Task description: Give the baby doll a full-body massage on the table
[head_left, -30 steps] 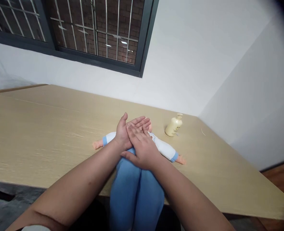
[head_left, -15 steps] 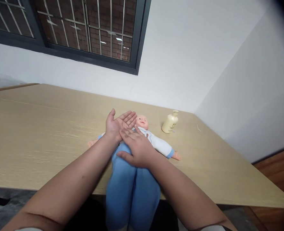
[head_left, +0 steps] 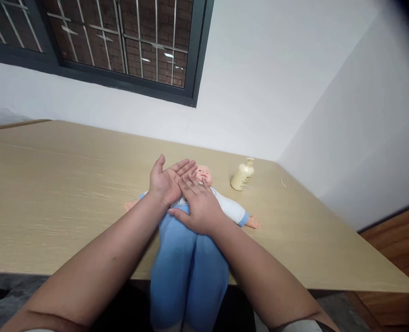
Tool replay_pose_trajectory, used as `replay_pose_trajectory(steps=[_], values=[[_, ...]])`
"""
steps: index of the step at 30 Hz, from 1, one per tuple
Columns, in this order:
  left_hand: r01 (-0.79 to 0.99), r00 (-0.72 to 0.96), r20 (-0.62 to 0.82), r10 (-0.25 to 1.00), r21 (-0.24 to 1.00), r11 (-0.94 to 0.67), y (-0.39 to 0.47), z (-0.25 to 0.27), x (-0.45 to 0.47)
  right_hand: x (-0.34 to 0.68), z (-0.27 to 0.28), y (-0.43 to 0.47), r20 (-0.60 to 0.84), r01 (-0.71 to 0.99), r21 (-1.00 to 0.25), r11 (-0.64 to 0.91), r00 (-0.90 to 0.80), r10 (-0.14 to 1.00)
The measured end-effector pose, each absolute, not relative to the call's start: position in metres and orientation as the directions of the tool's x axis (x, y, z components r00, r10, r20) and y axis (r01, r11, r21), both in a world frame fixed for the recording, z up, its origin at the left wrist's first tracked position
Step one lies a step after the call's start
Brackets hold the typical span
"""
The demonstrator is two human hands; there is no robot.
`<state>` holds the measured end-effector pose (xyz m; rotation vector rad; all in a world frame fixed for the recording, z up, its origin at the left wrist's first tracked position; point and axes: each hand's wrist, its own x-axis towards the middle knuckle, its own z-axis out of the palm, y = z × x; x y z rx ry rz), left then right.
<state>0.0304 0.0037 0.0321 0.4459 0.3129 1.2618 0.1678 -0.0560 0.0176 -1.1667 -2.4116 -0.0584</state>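
A baby doll [head_left: 190,258] in blue trousers and a white top with blue cuffs lies on its back, legs toward me and over the table's front edge. Above its chest, my left hand [head_left: 170,180] is open, palm up with the thumb raised. My right hand [head_left: 201,203] is palm down, fingers stretched out, its fingertips at the fingers and palm of the left. Both hands hide much of the doll's torso. Beyond the doll's right-hand side in view stands a pale yellow pump bottle [head_left: 242,176], upright.
The doll lies on a light wooden table [head_left: 69,184]. A thin pale strip [head_left: 283,182] lies near its right edge. Behind rises a white wall [head_left: 246,83] with a barred, dark-framed window [head_left: 121,41]. Brown wood panelling [head_left: 398,240] is at the lower right.
My right hand has slid slightly forward along the left palm toward its fingers. My left hand keeps its palm-up pose. The whole view has shifted a little.
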Motion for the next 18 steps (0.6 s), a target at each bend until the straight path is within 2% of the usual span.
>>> replay_pose_trajectory(steps=[4, 9, 13, 18], values=[[-0.851, 0.245, 0.018, 0.969, 0.483, 0.206, 0.015, 0.026, 0.023, 0.169, 0.018, -0.06, 0.398, 0.656, -0.158, 0.738, -0.642, 0.656], [-0.833, 0.325, 0.011, 0.946, 0.478, 0.28, 0.012, 0.018, 0.035, 0.171, 0.018, -0.062, 0.395, 0.599, -0.157, 0.785, -0.691, 0.606], [-0.802, 0.391, 0.01, 0.92, 0.495, 0.335, -0.002, 0.022, 0.045, 0.17, 0.019, -0.06, 0.414, 0.637, -0.146, 0.756, -0.655, 0.632], [-0.793, 0.409, -0.033, 0.912, 0.481, 0.373, -0.012, 0.03, 0.05, 0.167, 0.018, -0.057, 0.419, 0.752, -0.142, 0.644, -0.543, 0.727]])
